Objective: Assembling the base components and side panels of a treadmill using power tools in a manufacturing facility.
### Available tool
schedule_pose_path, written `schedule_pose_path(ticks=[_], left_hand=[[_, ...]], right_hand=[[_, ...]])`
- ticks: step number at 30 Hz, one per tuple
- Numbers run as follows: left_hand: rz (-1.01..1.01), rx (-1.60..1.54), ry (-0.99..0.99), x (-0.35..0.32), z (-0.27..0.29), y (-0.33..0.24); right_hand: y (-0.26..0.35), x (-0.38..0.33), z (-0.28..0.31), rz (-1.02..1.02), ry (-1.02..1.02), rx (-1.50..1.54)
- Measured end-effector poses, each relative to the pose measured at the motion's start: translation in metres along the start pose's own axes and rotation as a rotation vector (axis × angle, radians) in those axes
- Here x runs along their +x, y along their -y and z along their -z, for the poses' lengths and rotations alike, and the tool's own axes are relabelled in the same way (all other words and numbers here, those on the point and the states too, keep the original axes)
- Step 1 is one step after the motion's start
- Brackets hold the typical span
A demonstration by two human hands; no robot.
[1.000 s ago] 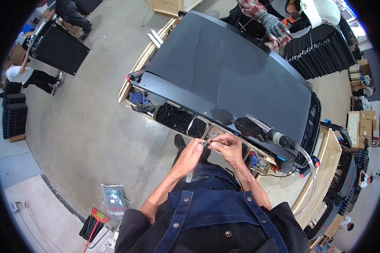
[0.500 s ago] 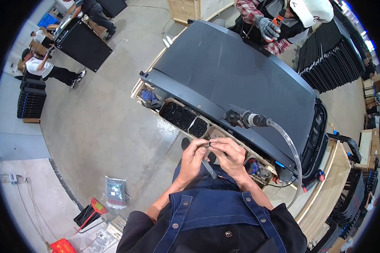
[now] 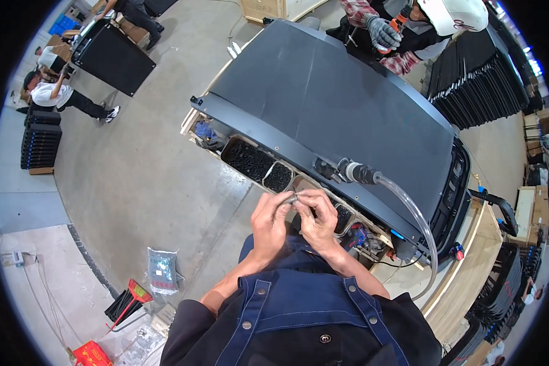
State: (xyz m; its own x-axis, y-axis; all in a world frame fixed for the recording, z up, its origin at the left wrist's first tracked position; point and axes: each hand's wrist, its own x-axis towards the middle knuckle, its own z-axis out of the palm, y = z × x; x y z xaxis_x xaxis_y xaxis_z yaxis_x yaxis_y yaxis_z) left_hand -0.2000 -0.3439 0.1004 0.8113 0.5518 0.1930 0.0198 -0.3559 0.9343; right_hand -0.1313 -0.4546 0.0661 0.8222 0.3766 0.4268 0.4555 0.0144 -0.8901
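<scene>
My left hand (image 3: 270, 218) and right hand (image 3: 316, 221) met just in front of my apron, fingertips pinched together on a small metal part (image 3: 291, 199) held between them. Right beyond lay a tray of compartments (image 3: 257, 163) filled with dark screws, set along the near edge of the large black panel (image 3: 341, 104). A pneumatic tool (image 3: 346, 171) with a clear hose (image 3: 412, 213) rested on that edge. Across the panel, a gloved co-worker (image 3: 382, 32) leaned in.

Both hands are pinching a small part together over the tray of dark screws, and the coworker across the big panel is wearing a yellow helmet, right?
Not quite: the helmet is white, as the head view shows. The left hand and right hand do meet on a small part over the screw tray.
</scene>
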Motion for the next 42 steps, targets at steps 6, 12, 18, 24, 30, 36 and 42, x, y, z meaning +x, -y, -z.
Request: schedule_pose_path(ticks=[6,12,18,24,30,36,42], left_hand=[[0.089,-0.052,0.199,0.029,0.000,0.050],[0.906,-0.449,0.539,0.045,-0.028,0.151],[1.332,-1.128,0.635,0.067,-0.089,0.205],[1.189,-1.275,0.885,0.093,-0.121,0.216],[1.232,-1.382,0.881,0.102,-0.125,0.211],[0.973,-1.127,0.725,0.087,-0.123,0.225],[0.953,-1.136,0.562,0.079,-0.133,0.220]], right_hand=[[-0.013,-0.010,-0.009,-0.372,-0.020,0.082],[-0.016,-0.001,0.023,-0.765,-0.321,0.040],[-0.014,0.106,0.039,-0.219,0.039,-0.221],[-0.032,0.116,0.017,-0.284,0.003,0.192],[-0.031,0.113,0.019,-0.305,-0.151,0.163],[-0.031,0.113,0.017,-0.309,-0.068,0.165],[-0.042,0.123,0.017,-0.165,0.053,0.201]])
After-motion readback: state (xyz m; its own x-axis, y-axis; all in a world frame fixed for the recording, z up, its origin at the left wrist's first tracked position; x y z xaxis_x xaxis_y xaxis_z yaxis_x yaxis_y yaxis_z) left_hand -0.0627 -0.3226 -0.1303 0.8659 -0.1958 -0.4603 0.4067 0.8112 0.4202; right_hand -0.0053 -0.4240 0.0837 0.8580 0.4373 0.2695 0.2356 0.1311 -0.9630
